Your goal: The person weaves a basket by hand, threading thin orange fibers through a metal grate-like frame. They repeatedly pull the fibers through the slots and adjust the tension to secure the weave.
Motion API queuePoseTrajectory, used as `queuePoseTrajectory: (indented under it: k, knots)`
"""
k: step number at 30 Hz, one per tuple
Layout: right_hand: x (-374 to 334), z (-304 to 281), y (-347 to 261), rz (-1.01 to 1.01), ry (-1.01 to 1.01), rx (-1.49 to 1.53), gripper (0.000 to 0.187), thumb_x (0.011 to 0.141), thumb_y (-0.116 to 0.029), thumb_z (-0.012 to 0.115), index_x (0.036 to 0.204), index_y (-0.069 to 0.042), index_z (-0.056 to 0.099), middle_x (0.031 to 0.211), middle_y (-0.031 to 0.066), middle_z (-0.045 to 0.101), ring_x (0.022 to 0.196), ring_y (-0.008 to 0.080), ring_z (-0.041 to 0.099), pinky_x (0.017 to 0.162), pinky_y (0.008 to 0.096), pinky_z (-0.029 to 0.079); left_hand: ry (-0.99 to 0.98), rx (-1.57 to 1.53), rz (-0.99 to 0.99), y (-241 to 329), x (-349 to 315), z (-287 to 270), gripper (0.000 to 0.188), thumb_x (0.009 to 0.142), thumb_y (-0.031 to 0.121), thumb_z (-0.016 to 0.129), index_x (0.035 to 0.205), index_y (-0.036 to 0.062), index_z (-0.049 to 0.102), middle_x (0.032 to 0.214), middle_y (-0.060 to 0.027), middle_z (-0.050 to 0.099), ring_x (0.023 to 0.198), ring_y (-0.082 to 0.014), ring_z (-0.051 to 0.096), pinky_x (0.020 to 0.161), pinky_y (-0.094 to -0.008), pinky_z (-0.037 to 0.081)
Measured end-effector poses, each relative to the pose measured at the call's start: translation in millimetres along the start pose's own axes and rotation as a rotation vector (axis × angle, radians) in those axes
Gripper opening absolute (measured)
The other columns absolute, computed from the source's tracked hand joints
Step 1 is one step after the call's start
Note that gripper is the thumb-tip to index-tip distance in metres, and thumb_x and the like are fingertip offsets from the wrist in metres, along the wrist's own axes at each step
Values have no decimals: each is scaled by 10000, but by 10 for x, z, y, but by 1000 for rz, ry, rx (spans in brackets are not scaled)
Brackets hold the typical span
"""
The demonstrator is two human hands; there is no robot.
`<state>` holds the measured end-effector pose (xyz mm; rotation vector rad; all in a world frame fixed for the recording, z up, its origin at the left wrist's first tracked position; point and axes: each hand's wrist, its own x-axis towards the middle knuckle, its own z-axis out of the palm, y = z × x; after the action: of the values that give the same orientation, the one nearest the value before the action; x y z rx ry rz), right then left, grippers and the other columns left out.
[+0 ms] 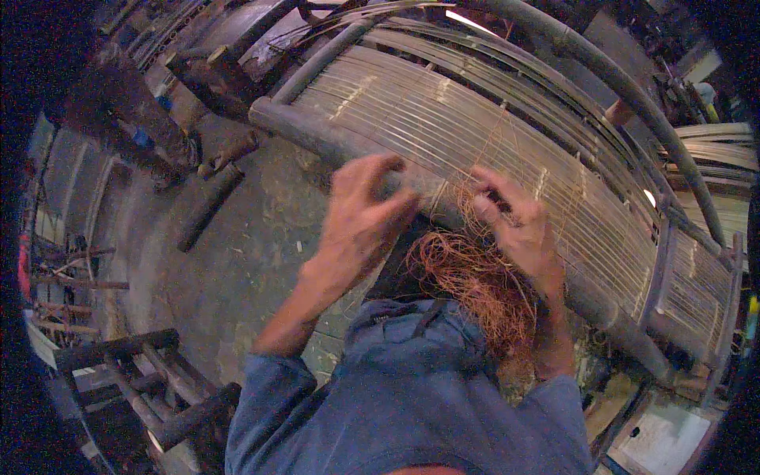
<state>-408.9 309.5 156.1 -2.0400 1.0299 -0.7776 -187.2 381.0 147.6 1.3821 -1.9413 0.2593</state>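
A bamboo bench frame (pixel 309 131) with long thin slats (pixel 451 111) lies across in front of me. Over its near pole, my left hand (pixel 356 206) has its thumb and forefinger curved apart, and I see nothing between them. Beside it my right hand (pixel 518 226) is curled, fingertips pinched on fine strands at the pole. A tangled bundle of thin reddish-brown strands (pixel 475 277) hangs over my lap below that hand. Some loose strands stretch up across the slats. A pale binding (pixel 435 196) circles the pole between my hands.
A dark bamboo stool-like frame (pixel 150 388) stands at lower left. Short pole pieces (pixel 210 207) lie on the floor at left, near another person's legs (pixel 134 119). A bundle of long pale strips (pixel 708 150) is at far right. A whitish panel (pixel 661 431) lies at lower right.
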Motion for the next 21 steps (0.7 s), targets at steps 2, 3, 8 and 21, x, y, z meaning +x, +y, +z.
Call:
queuePoseTrajectory:
  k: [2, 3, 8, 21]
  knots:
    - [80, -140, -14, 82, 45, -43, 371, 936, -282, 573, 1217, -40, 573, 1017, 76, 651, 932, 151, 603, 811, 299, 477, 139, -56, -82, 9, 32, -312, 157, 770, 177, 687, 856, 63, 621, 1075, -150, 567, 988, -329, 562, 792, -421, 472]
    - [138, -180, -27, 43, 92, -29, 369, 939, -289, 568, 1212, -40, 577, 1025, 73, 648, 944, 149, 599, 818, 296, 475, 179, -67, -102, 8, 45, -482, 159, 774, 180, 683, 862, 63, 621, 1075, -149, 568, 988, -327, 563, 795, -420, 471]
    - [580, -134, -395, -383, 301, 120, 385, 943, -329, 551, 1190, -35, 584, 1080, 89, 644, 1006, 167, 594, 890, 296, 449, 372, -133, -250, -108, 28, -1245, 171, 795, 194, 664, 891, 59, 619, 1077, -146, 576, 987, -314, 568, 808, -415, 468]
    - [489, 1412, -492, -790, -128, 158, 464, 912, -368, 556, 1255, -59, 505, 1176, 176, 545, 1081, 344, 548, 930, 405, 469, 259, -130, -721, -1097, -787, -1785, 214, 850, 228, 616, 967, 49, 614, 1082, -137, 597, 984, -280, 579, 841, -402, 460]
